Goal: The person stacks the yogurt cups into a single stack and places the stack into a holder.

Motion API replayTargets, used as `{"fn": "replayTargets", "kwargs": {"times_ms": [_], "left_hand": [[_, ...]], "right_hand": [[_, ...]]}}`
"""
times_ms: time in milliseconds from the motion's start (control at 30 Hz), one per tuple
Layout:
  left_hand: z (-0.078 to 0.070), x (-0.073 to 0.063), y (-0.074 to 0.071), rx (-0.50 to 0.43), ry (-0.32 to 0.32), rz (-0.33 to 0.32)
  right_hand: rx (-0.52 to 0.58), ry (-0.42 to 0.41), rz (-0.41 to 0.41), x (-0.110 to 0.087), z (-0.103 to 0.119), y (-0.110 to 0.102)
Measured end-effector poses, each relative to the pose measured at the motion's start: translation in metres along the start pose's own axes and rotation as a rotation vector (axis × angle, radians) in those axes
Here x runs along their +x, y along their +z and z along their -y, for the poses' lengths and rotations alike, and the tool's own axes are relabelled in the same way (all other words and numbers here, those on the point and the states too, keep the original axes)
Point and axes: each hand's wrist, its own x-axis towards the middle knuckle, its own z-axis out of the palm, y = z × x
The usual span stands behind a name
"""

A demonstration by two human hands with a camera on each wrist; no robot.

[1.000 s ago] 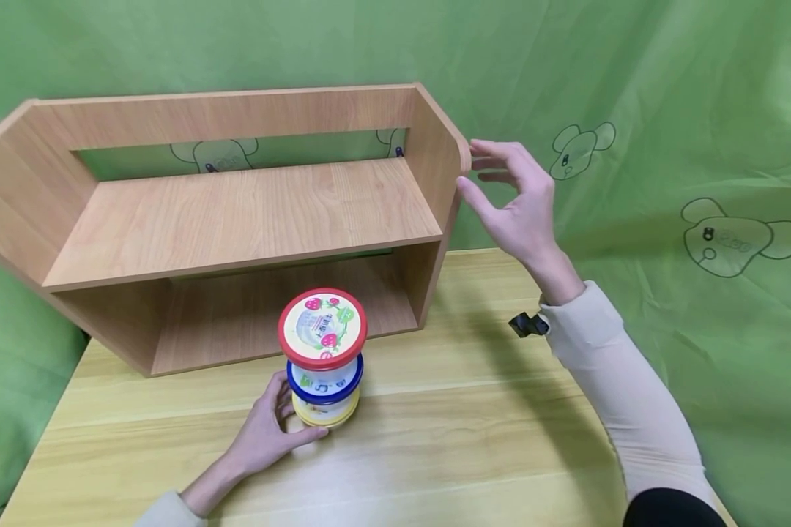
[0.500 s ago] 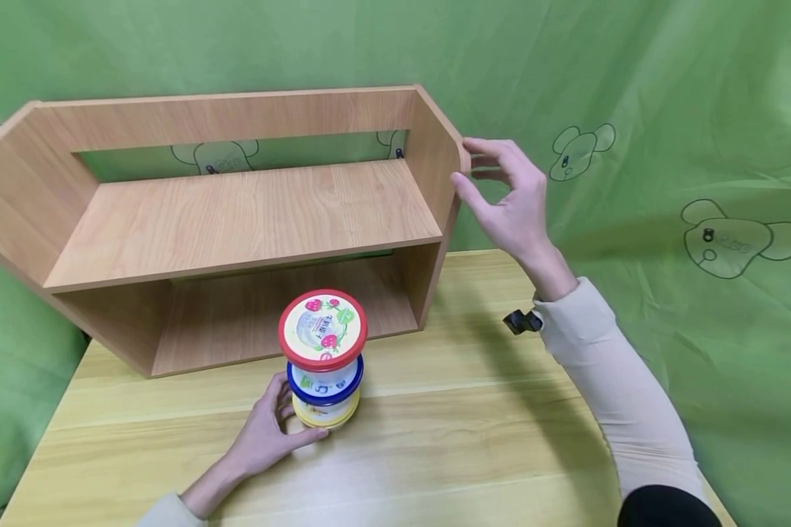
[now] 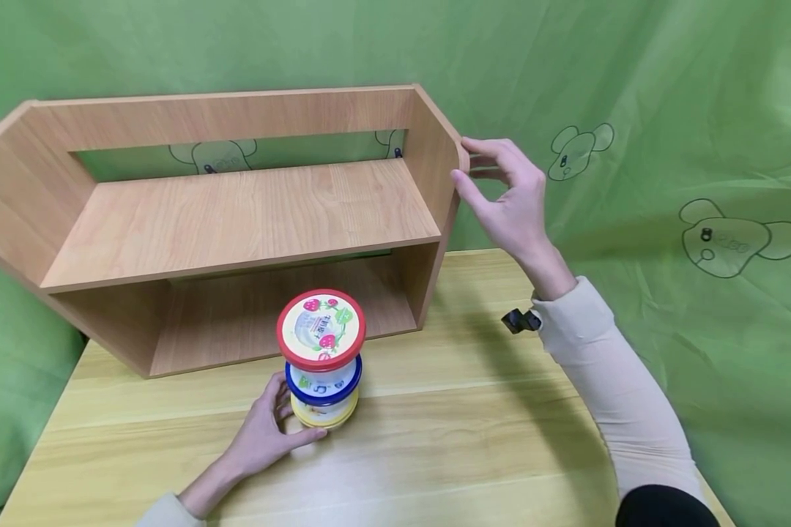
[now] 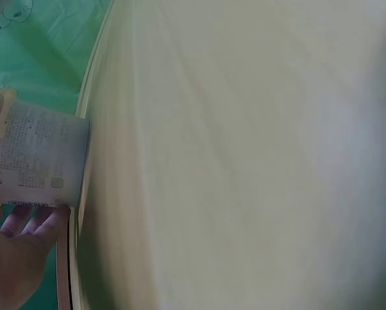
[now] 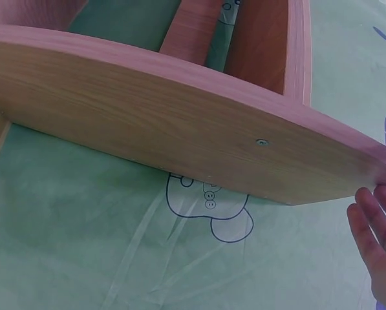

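Three round plastic tubs stand stacked on the table: a red-lidded tub [image 3: 321, 329] on top, a blue-lidded tub [image 3: 324, 382] in the middle, a yellow-lidded tub [image 3: 325, 411] at the bottom. My left hand [image 3: 264, 432] holds the lowest tub, thumb in front and fingers round its left side. In the left wrist view that tub [image 4: 41, 155] shows a printed white wall between thumb and fingers. At the right end of the wooden shelf [image 3: 257, 219], my right hand [image 3: 514, 194] grips the side panel's rounded front edge, its fingertips at the outer face in the right wrist view.
The two-tier shelf stands on the pale wooden table [image 3: 435, 439], just behind the tubs. Green cloth [image 3: 633, 73] printed with animal heads hangs behind and at both sides. A small black device [image 3: 521, 320] sits at the right cuff.
My right hand has moved slightly left, closing onto the shelf's side panel. The left hand and the stacked tubs keep their place.
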Motion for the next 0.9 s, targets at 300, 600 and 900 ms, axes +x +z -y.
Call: {"fn": "replayTargets", "kwargs": {"times_ms": [300,600,900], "left_hand": [[-0.0011,-0.0009,0.0007,-0.006,-0.01,0.0],[-0.0025,-0.0009,0.0014,-0.021,-0.001,-0.006],[-0.0006,0.0013,0.0025,-0.037,0.028,-0.017]], "right_hand": [[0.064,0.091,-0.035,-0.0014,0.0045,0.0037],[0.06,0.101,-0.042,-0.0017,0.0049,0.004],[0.064,0.113,-0.034,-0.0015,0.0058,0.0042]]}}
